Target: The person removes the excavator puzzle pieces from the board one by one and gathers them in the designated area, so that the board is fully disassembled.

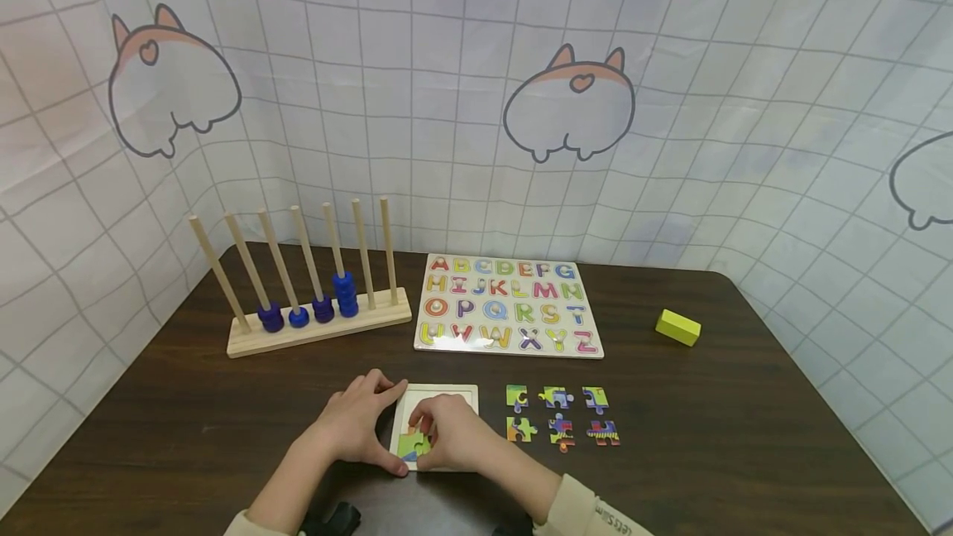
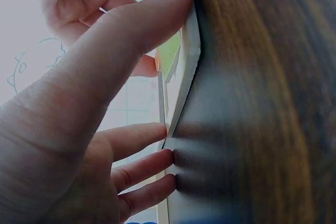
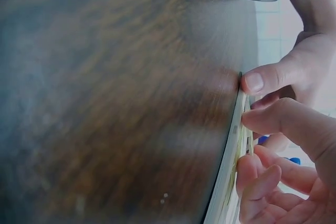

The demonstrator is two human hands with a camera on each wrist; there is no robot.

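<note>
A small pale wooden puzzle tray (image 1: 463, 388) lies on the table with green jigsaw pieces (image 1: 411, 446) in its near left part. My left hand (image 1: 353, 422) holds the tray's left side, thumb at the near edge and forefinger at the far left corner. In the left wrist view the left thumb (image 2: 165, 1) lies on the rim. Over the tray, my right hand (image 1: 456, 434) pinches a jigsaw piece low against the board. The right wrist view shows that piece edge-on between thumb and fingers; the hand hides most of it in the head view.
Right of the tray lie several loose jigsaw pieces (image 1: 556, 397) in two rows. Behind stands an alphabet board (image 1: 491, 300), with a peg stand (image 1: 320, 333) bearing blue rings to its left. A yellow block (image 1: 678, 327) lies far right. A black object (image 1: 338, 518) sits at the near edge.
</note>
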